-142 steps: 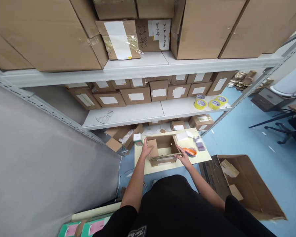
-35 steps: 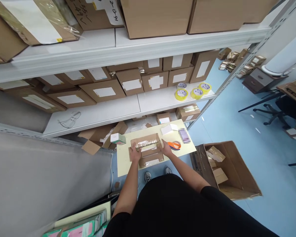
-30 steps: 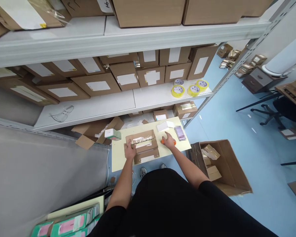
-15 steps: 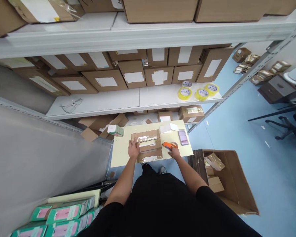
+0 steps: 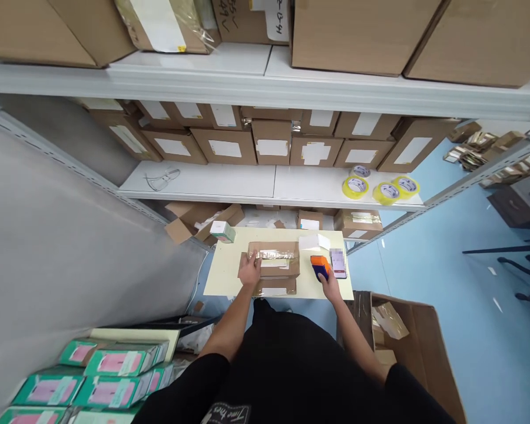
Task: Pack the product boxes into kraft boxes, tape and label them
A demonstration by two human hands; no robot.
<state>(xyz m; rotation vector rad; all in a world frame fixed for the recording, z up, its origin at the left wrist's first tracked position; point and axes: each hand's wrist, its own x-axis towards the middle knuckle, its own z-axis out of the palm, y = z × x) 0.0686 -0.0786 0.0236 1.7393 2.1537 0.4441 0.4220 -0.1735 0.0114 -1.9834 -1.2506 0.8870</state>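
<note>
A flattish cardboard box with shiny clear tape across it and a white label lies on the pale yellow table. My left hand lies on its left end, fingers spread on the cardboard. My right hand is wrapped round an orange and dark blue tape dispenser, held over the table right of the box. Close to that hand lies a phone with a partly blurred screen. Behind the dispenser are small white boxes. At the table's back left stands a small green and white box.
Several tape rolls and a pair of glasses lie on the white shelf, before labelled cartons. A large open carton stands on the floor at right. Green boxes are stacked at lower left.
My right hand has turned the dispenser and raised it, so its dark blue side shows now. My left hand stays on the box's left end. The whole view has shifted.
</note>
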